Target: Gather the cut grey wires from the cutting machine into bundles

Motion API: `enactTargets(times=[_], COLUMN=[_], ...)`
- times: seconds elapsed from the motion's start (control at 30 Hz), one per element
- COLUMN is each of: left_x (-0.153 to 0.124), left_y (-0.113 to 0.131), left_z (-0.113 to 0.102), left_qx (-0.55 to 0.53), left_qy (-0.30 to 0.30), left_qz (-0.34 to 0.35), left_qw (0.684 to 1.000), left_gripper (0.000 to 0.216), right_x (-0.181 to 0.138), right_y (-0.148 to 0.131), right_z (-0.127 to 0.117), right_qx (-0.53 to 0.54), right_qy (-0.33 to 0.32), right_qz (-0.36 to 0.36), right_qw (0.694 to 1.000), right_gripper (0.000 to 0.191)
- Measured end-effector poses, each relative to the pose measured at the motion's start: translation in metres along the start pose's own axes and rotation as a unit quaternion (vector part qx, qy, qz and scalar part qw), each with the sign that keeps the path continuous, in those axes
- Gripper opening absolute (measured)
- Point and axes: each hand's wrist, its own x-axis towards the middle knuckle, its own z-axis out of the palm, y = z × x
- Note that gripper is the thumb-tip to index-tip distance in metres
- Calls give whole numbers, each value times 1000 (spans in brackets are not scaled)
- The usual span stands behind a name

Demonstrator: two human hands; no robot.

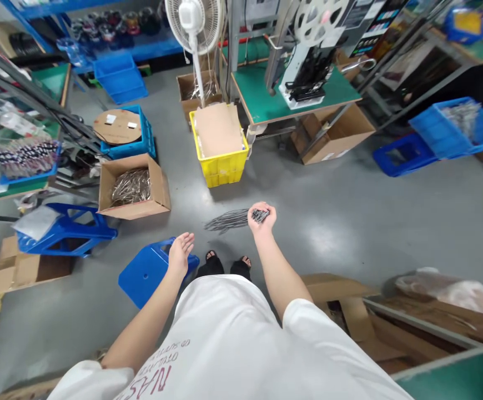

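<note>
The right hand (pixel 260 218) was closed around one bundle of thin grey wires (pixel 229 220), gripping it at one end; the rest of the bundle fanned out to the left above the grey floor (pixel 350 222), and the single strands were too fine and blurred to count. The left hand (pixel 180 253) was open, palm up, holding nothing, hovering over the nearer of two blue stools (pixel 145 275). The second stool (pixel 64 230) lay further left, with a grey sheet on it.

Two feet in black sandals (pixel 222 265) showed between the arms, partly hidden by the white shirt (pixel 225 344).

One yellow crate (pixel 220 164) stood ahead, a cardboard sheet covering whatever it held. One open carton (pixel 135 191) to its left held a heap of similar wires, again beyond counting. Behind it one blue crate (pixel 144 145) carried a round cardboard disc. One white fan (pixel 195 28) stood further back, its head cut off by the top edge. One green table (pixel 291 94) carried a machine, also cut off above. Two blue crates (pixel 453 133) lay at the right, one with blurred grey contents. Cartons at the lower right were only partly visible.
</note>
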Motion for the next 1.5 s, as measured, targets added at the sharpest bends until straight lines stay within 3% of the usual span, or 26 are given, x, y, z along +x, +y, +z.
enactTargets(times=[0.2,0.3,0.47,0.73,0.97,1.07,1.3,1.5], left_x=[-2,-1,6,5,-5,-8,-5,1], left_y=[-12,-20,-31,-38,-30,-22,-9,3], left_z=[23,17,-7,-34,-31,-22,26,89], left_qx=[-99,-131,-159,-163,-153,-146,-123,-149], left_qy=[4,25,67,110,114,106,82,18], left_qz=[-36,-55,-92,-86,-65,-49,-44,-41], left_qw=[994,990,981,977,979,982,988,988], left_gripper=[31,31,28,25,22,21,24,25], right_x=[23,26,20,6,-9,-12,16,39], right_y=[-16,-9,1,6,-35,-48,-80,-129], right_z=[15,8,-11,-33,-30,-32,-38,6], right_qx=[-91,-152,-202,-114,-9,22,-68,-171], right_qy=[6,43,78,128,109,91,159,94], right_qz=[-71,-100,-57,-6,54,64,-7,-152], right_qw=[993,982,975,985,993,994,985,969], right_gripper=[19,16,13,18,24,22,20,25])
